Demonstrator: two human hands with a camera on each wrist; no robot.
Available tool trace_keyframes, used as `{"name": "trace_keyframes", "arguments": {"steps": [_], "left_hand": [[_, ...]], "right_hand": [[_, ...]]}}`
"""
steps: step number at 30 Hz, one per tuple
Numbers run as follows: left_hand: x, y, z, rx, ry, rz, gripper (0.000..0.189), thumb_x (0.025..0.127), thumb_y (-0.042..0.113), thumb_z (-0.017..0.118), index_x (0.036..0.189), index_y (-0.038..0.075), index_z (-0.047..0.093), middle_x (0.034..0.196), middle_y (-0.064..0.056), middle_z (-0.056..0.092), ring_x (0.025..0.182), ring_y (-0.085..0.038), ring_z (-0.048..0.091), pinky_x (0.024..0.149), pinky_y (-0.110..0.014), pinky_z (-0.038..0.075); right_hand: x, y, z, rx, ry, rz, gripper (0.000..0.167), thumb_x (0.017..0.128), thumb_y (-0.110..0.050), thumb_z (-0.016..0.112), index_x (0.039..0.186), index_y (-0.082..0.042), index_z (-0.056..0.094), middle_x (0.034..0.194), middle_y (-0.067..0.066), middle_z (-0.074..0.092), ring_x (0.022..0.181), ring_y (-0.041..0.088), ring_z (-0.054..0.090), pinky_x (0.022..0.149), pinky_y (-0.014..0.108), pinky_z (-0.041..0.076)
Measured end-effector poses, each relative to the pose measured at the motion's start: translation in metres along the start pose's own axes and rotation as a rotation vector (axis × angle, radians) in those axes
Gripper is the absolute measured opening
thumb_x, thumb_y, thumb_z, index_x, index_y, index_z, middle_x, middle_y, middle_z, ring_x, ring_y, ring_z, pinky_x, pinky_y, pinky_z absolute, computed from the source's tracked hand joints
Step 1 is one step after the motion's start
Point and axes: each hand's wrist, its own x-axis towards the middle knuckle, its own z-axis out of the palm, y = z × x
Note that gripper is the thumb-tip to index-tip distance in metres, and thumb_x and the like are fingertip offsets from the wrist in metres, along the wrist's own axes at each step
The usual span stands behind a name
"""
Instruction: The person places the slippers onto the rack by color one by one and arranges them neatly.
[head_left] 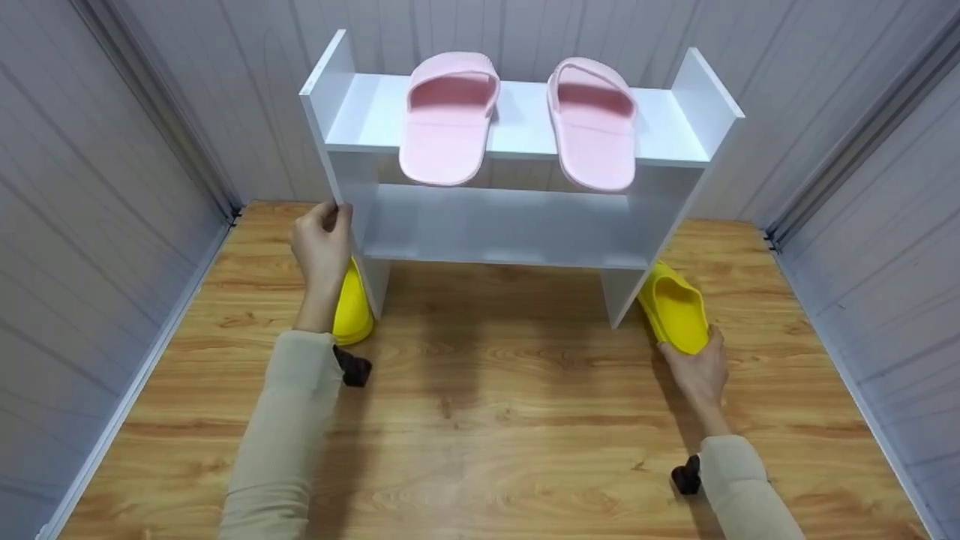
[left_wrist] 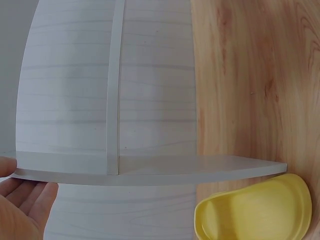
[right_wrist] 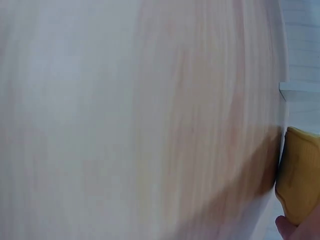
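Observation:
My left hand (head_left: 319, 244) pinches the front edge of the left side panel on a white two-tier shoe rack (head_left: 517, 225). In the left wrist view, the thumb lies on one side of that panel and the fingers on the other. A yellow clog (left_wrist: 255, 210) rests on the floor against the panel's outer side, partly hidden by the left arm in the head view. Beyond the rack's right side, my right hand (head_left: 701, 371) grips a second yellow clog (head_left: 681, 311) at its heel end, toe toward the back wall.
A pair of pink slippers, the left one (head_left: 446, 154) and the right one (head_left: 600, 157), sits on the top shelf with heels overhanging its front edge. The lower shelf (head_left: 502, 225) is bare white board. Grey panelled walls enclose the wood-patterned floor (head_left: 480, 420) at the back and both sides.

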Motion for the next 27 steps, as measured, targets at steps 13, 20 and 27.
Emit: {"name": "trace_keyframes", "arguments": {"steps": [13,20,27], "left_hand": [[-0.001,-0.001,0.000,0.015,0.017,0.045,0.022,0.086,0.011,0.055,0.096,-0.005,0.065,0.084,-0.014,0.065,0.070,-0.019,0.059,0.065,-0.028,0.045],[0.000,-0.002,0.000,0.020,0.004,0.019,0.024,0.087,0.014,0.054,0.099,-0.004,0.065,0.087,-0.014,0.065,0.073,-0.018,0.059,0.067,-0.028,0.045],[0.000,0.000,0.000,0.008,0.000,0.017,0.024,0.087,0.013,0.054,0.100,-0.005,0.064,0.088,-0.014,0.065,0.074,-0.019,0.059,0.068,-0.029,0.046]], "right_hand": [[-0.005,-0.002,-0.050,-0.136,-0.092,-0.070,0.088,0.075,-0.042,0.064,0.136,0.002,0.018,0.127,0.030,0.034,0.110,0.042,0.036,0.087,0.052,0.028],[-0.007,-0.008,-0.080,-0.219,-0.215,-0.119,0.090,0.078,-0.045,0.058,0.136,0.005,0.012,0.126,0.036,0.029,0.108,0.047,0.034,0.084,0.056,0.028],[-0.011,-0.017,-0.101,-0.247,-0.295,-0.189,0.090,0.078,-0.043,0.060,0.137,0.005,0.012,0.123,0.036,0.031,0.099,0.043,0.038,0.074,0.052,0.033]]}}
